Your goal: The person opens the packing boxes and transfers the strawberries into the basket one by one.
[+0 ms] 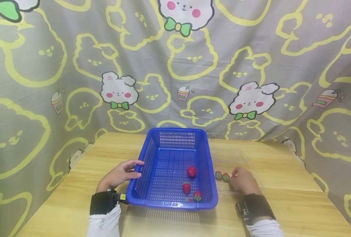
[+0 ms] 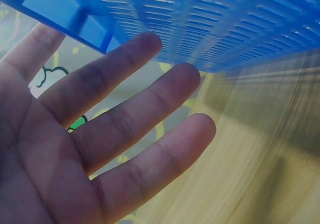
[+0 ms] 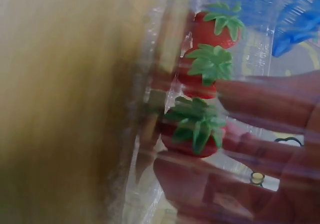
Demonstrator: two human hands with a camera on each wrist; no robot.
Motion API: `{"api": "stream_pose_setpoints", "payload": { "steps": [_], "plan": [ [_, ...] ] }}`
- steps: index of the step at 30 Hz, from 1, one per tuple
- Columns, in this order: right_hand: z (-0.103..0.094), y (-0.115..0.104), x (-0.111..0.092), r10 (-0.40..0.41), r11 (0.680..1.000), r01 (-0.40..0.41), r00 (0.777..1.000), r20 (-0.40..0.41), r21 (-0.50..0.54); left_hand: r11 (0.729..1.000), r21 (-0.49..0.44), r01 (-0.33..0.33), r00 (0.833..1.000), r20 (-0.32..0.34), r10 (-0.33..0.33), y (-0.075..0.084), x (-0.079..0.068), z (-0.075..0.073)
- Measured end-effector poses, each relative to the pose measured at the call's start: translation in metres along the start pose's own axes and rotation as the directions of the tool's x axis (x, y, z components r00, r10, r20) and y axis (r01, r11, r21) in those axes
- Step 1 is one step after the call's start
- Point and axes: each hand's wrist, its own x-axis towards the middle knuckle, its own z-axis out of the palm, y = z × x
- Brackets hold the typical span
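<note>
A blue plastic basket with slotted walls stands in the middle of the table. My left hand is at its left rim, fingers extended; in the left wrist view the fingers are spread below the basket's side. Inside the basket lie a round red fruit and red strawberries with green leaves, one partly hidden near the front wall. Right of the basket, strawberries sit in a row in a clear plastic box. There my right hand grips the nearest strawberry between its fingers.
Behind the plastic box lies another clear plastic piece, perhaps its lid. The wooden table meets a grey patterned curtain at the back and sides. The basket's right wall rises between its inside and the row of strawberries.
</note>
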Motion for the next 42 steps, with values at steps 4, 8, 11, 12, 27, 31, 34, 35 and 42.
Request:
{"api": "stream_pose_setpoints", "payload": {
  "steps": [4, 8, 11, 12, 27, 31, 34, 35, 42],
  "plan": [
    [0.001, 0.000, 0.000, -0.021, 0.999, 0.020, 0.999, -0.025, -0.035, 1.000, 0.003, 0.001, 1.000, -0.003, -0.001, 0.001, 0.001, 0.000],
    [0.001, 0.001, 0.001, -0.021, 0.999, 0.020, 1.000, -0.023, -0.044, 1.000, 0.000, -0.004, 1.000, 0.002, 0.004, 0.002, 0.001, 0.001],
    [0.001, 0.002, 0.002, -0.016, 0.999, 0.016, 1.000, -0.018, -0.040, 1.000, -0.008, -0.005, 1.000, 0.004, 0.005, 0.002, 0.000, 0.001],
    [0.001, 0.001, 0.002, -0.017, 0.999, 0.016, 1.000, -0.019, -0.039, 1.000, -0.009, -0.005, 1.000, 0.004, 0.005, 0.002, 0.000, 0.001],
    [-0.003, -0.003, -0.004, 0.005, 0.996, -0.003, 1.000, -0.025, 0.084, 1.000, -0.030, -0.001, 1.000, -0.004, 0.001, 0.003, -0.004, 0.003],
    [-0.003, -0.006, -0.003, -0.009, 0.996, 0.012, 0.999, -0.037, 0.084, 0.999, -0.035, 0.002, 1.000, -0.002, -0.002, 0.001, -0.006, 0.003],
    [-0.004, -0.006, -0.003, -0.016, 0.995, 0.019, 0.999, -0.033, 0.094, 0.999, -0.038, 0.003, 1.000, -0.004, -0.003, 0.000, -0.008, 0.003],
    [-0.005, -0.006, -0.003, -0.020, 0.995, 0.023, 0.999, -0.037, 0.096, 0.999, -0.035, 0.001, 1.000, -0.003, -0.001, -0.001, -0.008, 0.003],
    [-0.013, -0.009, -0.004, -0.069, 0.995, 0.076, 0.993, -0.093, 0.067, 0.998, -0.056, -0.006, 1.000, 0.000, 0.006, -0.001, -0.004, 0.004]
  ]
}}
